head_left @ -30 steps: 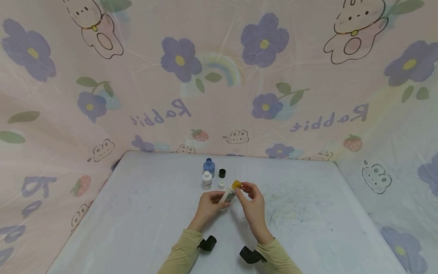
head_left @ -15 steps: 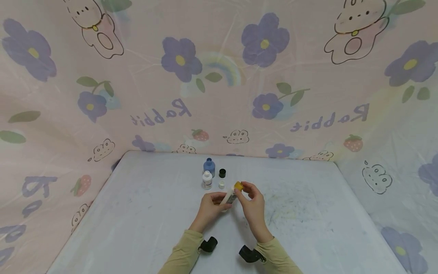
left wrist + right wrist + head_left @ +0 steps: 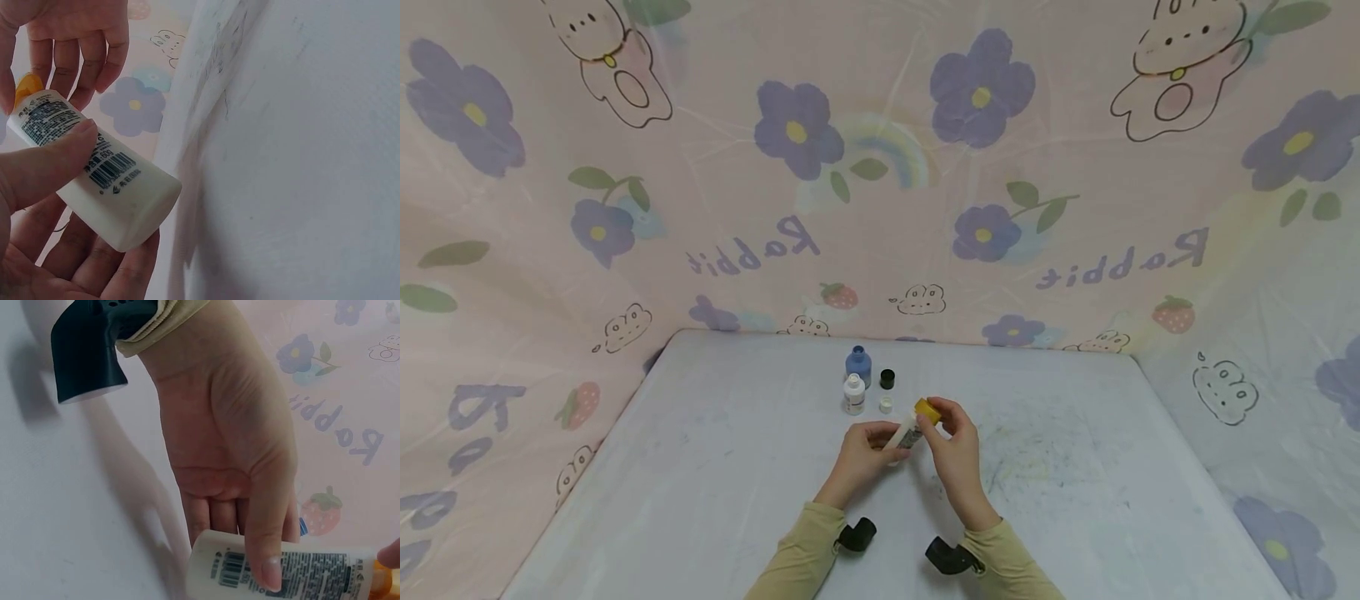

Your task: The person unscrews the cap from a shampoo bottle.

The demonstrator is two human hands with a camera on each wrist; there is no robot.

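My left hand [image 3: 857,454] grips a white bottle [image 3: 902,435], thumb across its printed label and fingers beneath. In the left wrist view the bottle [image 3: 119,181] tilts, its barcode end toward the lower right. An orange-yellow cap [image 3: 928,409] sits at the upper end. Thumb and fingers of my right hand [image 3: 957,454] pinch this cap. The right wrist view shows my left hand [image 3: 231,437] around the bottle [image 3: 319,572], with the cap [image 3: 382,581] at the right edge beside a right fingertip. Whether the cap is loose cannot be told.
Behind the hands stand an uncapped blue bottle [image 3: 858,367] and a small white bottle [image 3: 853,396]. A black cap [image 3: 887,379] and a white cap [image 3: 886,405] lie to their right. A patterned curtain [image 3: 880,200] rises behind the white tabletop [image 3: 722,492].
The cap and the bottle's upper end have shifted slightly right and down, and the cap shows at a different angle. Both hands keep their hold; the standing bottles and loose caps stay put.
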